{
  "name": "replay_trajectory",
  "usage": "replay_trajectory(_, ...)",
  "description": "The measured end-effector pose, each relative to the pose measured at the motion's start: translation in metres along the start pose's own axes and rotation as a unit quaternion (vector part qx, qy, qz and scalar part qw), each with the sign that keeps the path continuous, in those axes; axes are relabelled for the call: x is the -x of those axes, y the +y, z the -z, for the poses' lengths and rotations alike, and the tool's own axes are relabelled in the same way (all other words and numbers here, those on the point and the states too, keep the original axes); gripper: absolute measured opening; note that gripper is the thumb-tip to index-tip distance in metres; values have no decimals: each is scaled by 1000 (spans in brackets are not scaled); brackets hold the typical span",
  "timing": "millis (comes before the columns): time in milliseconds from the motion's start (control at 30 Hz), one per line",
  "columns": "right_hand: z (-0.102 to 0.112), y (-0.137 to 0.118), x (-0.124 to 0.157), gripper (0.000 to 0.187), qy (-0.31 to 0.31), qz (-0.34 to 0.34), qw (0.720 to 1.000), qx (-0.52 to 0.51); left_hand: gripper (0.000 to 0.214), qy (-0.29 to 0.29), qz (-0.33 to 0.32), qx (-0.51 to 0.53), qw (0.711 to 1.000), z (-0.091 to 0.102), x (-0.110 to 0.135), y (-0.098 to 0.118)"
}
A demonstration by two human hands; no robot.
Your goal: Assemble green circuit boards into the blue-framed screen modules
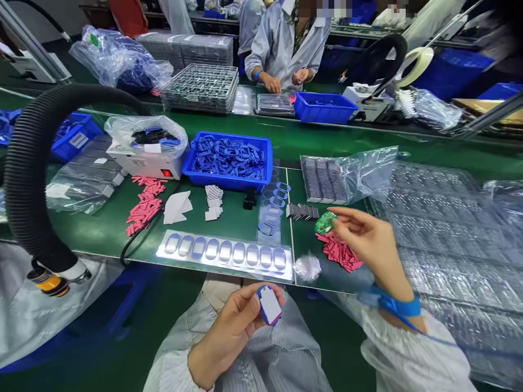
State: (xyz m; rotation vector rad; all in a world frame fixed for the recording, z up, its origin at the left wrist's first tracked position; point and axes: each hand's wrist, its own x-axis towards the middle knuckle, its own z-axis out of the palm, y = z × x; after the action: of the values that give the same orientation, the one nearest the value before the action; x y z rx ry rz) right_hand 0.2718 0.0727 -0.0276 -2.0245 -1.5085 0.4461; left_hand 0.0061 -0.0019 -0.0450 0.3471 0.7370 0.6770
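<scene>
Bright light glared off the near plastic tray; the desk bowed toward the edges, and the far right blurred.

Factory assembly room. Long green tabletop crosses the view, second workbench behind it. Co-worker in pale smock at the far side. Blue crates far right, pale wall upper left, dark green floor below. Light bright, even.
</scene>
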Motion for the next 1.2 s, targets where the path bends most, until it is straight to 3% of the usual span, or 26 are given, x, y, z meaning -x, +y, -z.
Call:
replay_trajectory(100, -17, -34, 41, 32, -83, 43, 958, -270, 37, 0, -42, 6, 999, -8, -7, 0)
replay_trajectory(167, -27, -50, 63, 29, -120, 60, 929, -345, 41, 10, -74, 22, 997, -13, -11, 0)
replay_trajectory(233, -35, -59, 78, 24, -122, 72, 917, -372, 41, 29, -102, 33, 994, -15, -12, 0)
replay_trajectory(333, -41, -60, 87, 23, -102, 96, 922, -360, 36, 47, -128, 47, 990, -13, -10, 0)
replay_trajectory(500, -39, -50, 87, 29, -60, 197, 955, -214, 34, 52, -130, 57, 988, -8, -9, 0)
replay_trajectory(700, -40, -52, 90, 46, 34, 317, 944, -85, 36, 35, -120, 52, 991, -7, -8, 0)
replay_trajectory(833, -37, -54, 98, 42, 47, 256, 960, -101, 34, 45, -136, 49, 988, -6, -5, 3)
replay_trajectory(967, -29, -60, 106, 35, -2, 163, 969, -183, 38, 61, -181, -4, 981, -4, -6, 3)
replay_trajectory(1200, -29, -80, 112, 33, -30, 178, 961, -212, 30, 62, -289, -70, 953, -3, -7, 1)
